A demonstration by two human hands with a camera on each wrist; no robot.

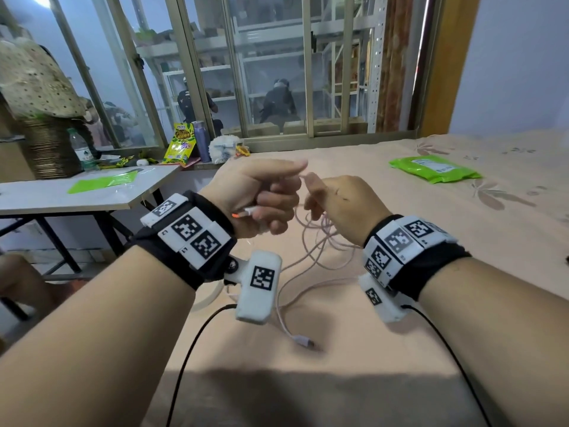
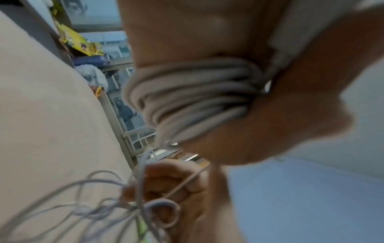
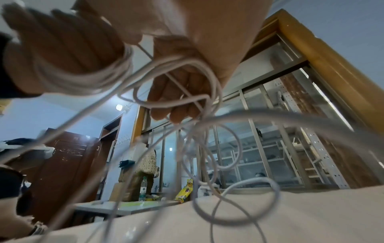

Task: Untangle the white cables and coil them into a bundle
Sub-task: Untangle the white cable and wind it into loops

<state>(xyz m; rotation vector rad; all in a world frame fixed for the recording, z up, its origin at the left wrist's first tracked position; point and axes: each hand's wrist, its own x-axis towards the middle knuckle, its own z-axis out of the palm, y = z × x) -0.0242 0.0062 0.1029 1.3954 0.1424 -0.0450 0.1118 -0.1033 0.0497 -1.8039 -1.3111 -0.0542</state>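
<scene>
Thin white cables hang in a loose tangle between my two hands above the bed. One plug end lies on the sheet below. My left hand is curled into a fist, and a connector tip pokes out by its palm. In the left wrist view several turns of cable form a coil round its fingers. My right hand is close beside it and pinches a strand running to the coil. The right wrist view shows the right hand's fingers curled round loops of cable.
The bed sheet spreads under both arms, with a green packet on it at the far right. A grey table at left carries a green sheet, a bottle and snack bags. Black camera leads trail from my wrists.
</scene>
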